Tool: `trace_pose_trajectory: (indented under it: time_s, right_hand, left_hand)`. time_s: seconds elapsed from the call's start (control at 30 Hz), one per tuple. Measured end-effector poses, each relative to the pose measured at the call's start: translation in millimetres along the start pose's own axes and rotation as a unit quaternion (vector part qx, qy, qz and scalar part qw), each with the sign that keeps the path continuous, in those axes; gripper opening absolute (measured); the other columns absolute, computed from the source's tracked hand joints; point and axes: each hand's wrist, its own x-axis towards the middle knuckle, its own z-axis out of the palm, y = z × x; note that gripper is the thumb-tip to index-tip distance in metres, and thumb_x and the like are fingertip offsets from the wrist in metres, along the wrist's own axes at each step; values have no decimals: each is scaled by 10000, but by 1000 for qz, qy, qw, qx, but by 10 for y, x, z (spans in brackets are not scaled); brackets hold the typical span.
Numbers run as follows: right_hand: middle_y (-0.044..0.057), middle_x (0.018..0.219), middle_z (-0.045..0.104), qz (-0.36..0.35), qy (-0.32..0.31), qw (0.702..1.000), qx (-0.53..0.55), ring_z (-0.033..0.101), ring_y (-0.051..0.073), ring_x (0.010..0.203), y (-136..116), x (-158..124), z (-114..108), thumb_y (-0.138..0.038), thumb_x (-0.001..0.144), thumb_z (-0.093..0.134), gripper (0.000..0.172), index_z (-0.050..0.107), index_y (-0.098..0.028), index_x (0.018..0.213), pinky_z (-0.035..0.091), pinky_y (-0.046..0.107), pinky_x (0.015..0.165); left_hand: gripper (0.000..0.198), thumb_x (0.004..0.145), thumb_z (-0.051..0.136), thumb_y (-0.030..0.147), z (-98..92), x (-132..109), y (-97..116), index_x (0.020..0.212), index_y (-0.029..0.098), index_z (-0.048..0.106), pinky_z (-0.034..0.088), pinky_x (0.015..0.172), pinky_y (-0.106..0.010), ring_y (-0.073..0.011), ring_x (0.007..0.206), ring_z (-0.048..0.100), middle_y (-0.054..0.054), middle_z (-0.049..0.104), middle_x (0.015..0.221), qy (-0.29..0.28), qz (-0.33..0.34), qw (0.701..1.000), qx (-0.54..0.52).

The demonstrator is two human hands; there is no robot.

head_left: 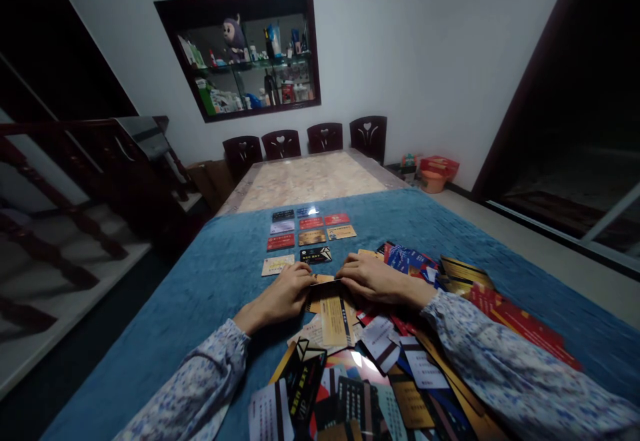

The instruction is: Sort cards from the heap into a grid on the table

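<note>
Left hand (293, 287) and right hand (370, 277) pinch a thin flat card (325, 283) edge-on between them, ten glossy rectangular plastic cards (312, 237) already in rows towards eleven o'clock on the blue-draped desk (210, 281), the big multicoloured card heap (350, 397) at six o'clock seemingly left!

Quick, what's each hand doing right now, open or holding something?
Left hand: closed, holding one end of a card seen nearly edge-on.
Right hand: closed, holding the other end of the same card.
</note>
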Motion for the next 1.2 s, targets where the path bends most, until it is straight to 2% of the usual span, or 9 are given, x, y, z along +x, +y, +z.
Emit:
trace_pose_trajectory:
  time_s: [0.17, 0.43, 0.67, 0.83, 1.1, 1.2]
  right_hand:
    - [96, 855, 666, 46, 4, 999, -10, 538, 208, 848, 30, 10, 87, -208, 983, 433, 251, 660, -162, 886, 420, 314, 729]
    - [65, 813, 647, 64, 14, 998, -24, 532, 198, 829, 52, 44, 168, -128, 925, 490, 193, 570, -188, 759, 397, 303, 735]
    - [63, 800, 642, 58, 24, 998, -16, 527, 192, 797, 47, 50, 166, -148, 919, 503, 180, 569, -184, 756, 410, 316, 762]
    - [76, 819, 642, 95, 53, 994, -22, 522, 213, 845, 47, 37, 161, -256, 909, 569, 161, 605, -171, 776, 415, 335, 773]
    - [66, 859, 650, 134, 81, 987, 29, 516, 213, 901, 40, 43, 145, -172, 846, 586, 65, 635, -169, 803, 414, 339, 815]
    - [61, 863, 662, 139, 96, 983, 68, 529, 211, 900, 30, 49, 139, -138, 830, 579, 78, 652, -168, 826, 420, 341, 829]
  left_hand:
    - [279, 876, 470, 89, 69, 8, -38, 1048, 162, 677, 490, 965, -408, -245, 1107, 576, -122, 644, 1091, 56, -26, 998, -30]
    - [220, 847, 502, 94, 154, 14, -100, 953, 159, 684, 506, 986, -416, -234, 1074, 597, -117, 627, 1105, 97, -57, 991, -71]
    - [190, 879, 534, 159, 141, 18, -64, 955, 167, 709, 488, 1007, -427, -234, 1087, 589, -114, 633, 1103, 109, -76, 986, -96]
    - [204, 910, 529, 200, 164, 30, -59, 971, 171, 721, 465, 1027, -414, -225, 1105, 584, -102, 636, 1113, 117, -81, 982, -124]
    - [232, 935, 514, 224, 201, 48, -21, 1021, 177, 725, 466, 1025, -408, -224, 1128, 579, -98, 636, 1116, 139, -76, 971, -180]
    - [235, 934, 509, 214, 214, 45, -4, 1034, 174, 718, 469, 1022, -406, -221, 1125, 582, -98, 637, 1121, 150, -74, 968, -187]
